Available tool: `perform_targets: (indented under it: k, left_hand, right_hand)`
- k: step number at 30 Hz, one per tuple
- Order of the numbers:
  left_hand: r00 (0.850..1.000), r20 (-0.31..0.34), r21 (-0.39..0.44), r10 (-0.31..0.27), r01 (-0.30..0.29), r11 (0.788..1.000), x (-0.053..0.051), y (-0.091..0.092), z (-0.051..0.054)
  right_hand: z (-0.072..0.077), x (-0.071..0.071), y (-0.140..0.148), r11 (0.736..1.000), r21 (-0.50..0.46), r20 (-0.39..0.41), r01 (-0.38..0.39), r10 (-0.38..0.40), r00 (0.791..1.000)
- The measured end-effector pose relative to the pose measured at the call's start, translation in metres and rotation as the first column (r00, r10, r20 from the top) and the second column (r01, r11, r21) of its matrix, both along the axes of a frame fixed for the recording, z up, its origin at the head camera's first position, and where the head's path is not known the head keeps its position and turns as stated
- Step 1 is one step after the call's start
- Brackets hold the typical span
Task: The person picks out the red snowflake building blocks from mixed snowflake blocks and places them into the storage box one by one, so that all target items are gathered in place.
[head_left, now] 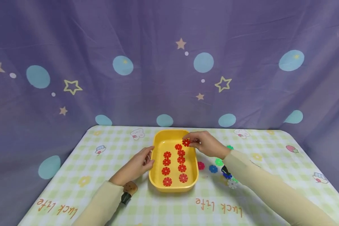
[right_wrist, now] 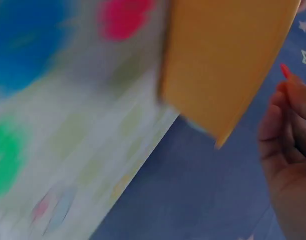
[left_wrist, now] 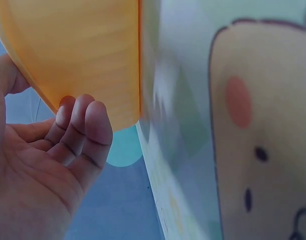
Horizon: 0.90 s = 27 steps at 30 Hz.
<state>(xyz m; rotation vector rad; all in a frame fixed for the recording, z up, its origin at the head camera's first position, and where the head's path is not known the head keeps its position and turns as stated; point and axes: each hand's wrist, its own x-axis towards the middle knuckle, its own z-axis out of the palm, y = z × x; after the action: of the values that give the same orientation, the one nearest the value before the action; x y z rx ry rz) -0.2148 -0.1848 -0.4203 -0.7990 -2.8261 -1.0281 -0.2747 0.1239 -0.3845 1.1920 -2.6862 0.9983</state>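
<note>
A yellow plastic tray (head_left: 173,185) sits mid-table. Inside it, red notched discs, flower-like in outline, lie in two columns; one red disc (head_left: 183,178) is at the lower right. My left hand (head_left: 137,164) holds the tray's left rim, its curled fingers (left_wrist: 95,127) against the outer wall. Over the tray's far right corner, my right hand (head_left: 204,143) pinches another red disc (head_left: 186,142) between thumb and fingertips. In the right wrist view that disc (right_wrist: 285,71) shows edge-on, above rim level.
Right of the tray lie loose discs: a pink disc (head_left: 201,165), a blue disc (head_left: 213,169), a green disc (head_left: 218,162) and a whitish disc (head_left: 232,183), some partly under my right sleeve. A checked cloth (head_left: 169,208) covers the table. Behind hangs a purple curtain (head_left: 158,94).
</note>
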Motion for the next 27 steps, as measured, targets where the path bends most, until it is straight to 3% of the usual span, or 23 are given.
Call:
perform_targets:
  k: [5,10,15,22,27]
  left_hand:
    - [1.0,0.008,0.016,-0.01,0.01,1.0,0.0,0.001,0.001]
    - [0.999,0.034,0.005,0.001,-0.001,1.0,0.0,0.003,0.001]
    - [0.998,0.055,-0.023,0.011,-0.01,1.0,0.002,0.004,0.0]
    - [0.999,0.044,-0.017,0.017,-0.016,1.0,0.004,0.002,0.004]
    - [0.999,0.045,-0.016,0.013,-0.012,1.0,0.004,0.0,0.004]
  right_hand:
    - [-0.007,-0.021,-0.043,0.999,0.046,0.113,-0.028,0.022,0.993]
    - [-0.017,-0.038,-0.07,0.988,0.154,0.142,-0.012,-0.01,0.99]
    - [-0.026,-0.047,-0.081,0.958,0.284,0.133,0.041,-0.081,0.988]
    - [-0.032,-0.051,-0.085,0.945,0.328,0.048,-0.016,0.0,0.999]
    - [-0.034,-0.054,-0.087,0.935,0.353,0.06,-0.029,0.008,0.998]
